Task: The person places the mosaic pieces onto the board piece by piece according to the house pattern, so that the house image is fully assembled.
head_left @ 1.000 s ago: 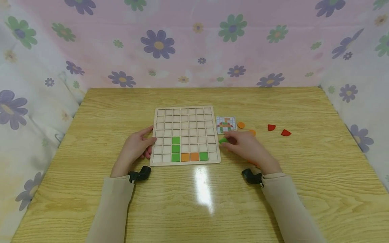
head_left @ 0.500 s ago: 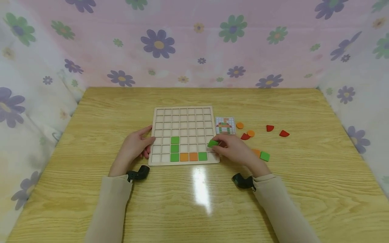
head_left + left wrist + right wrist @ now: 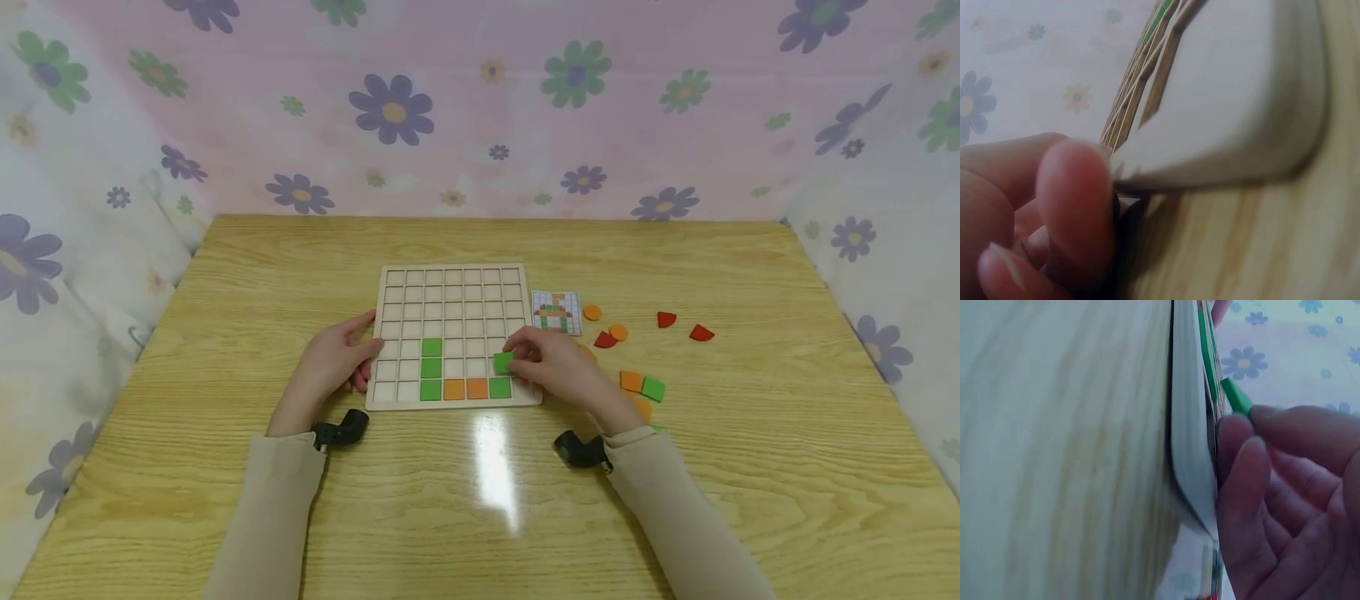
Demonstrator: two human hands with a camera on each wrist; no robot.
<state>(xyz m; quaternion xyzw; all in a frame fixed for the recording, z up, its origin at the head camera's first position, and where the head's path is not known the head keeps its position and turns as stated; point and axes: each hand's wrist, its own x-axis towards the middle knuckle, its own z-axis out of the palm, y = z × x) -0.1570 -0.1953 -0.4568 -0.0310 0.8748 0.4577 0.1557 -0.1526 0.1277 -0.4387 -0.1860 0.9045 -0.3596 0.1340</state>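
Observation:
A wooden grid board (image 3: 455, 287) lies on the table with several green and orange square tiles seated in its lower cells. My left hand (image 3: 331, 360) grips the board's left edge, the thumb over the rim and the other fingers at its side. Between thumb and forefinger, my right hand (image 3: 558, 363) pinches a green square tile (image 3: 503, 362). That tile is tilted over the board's right part, just above the green tile (image 3: 500, 387) in the bottom row. In the right wrist view, the held green tile (image 3: 1237, 397) points away from the fingertips, close over the board.
A small pattern card (image 3: 556, 312) lies right of the board. Nearby are orange discs (image 3: 592, 312), red quarter-circle pieces (image 3: 701, 333), and loose orange (image 3: 631, 381) and green squares (image 3: 653, 389). Some pieces are partly hidden by my right forearm. A flowered cloth (image 3: 465, 100) hangs behind the table.
My right hand has moved left from beside the board to over its right columns, carrying the green tile. Loose pieces under the forearm have come into view. The left hand stays at the edge.

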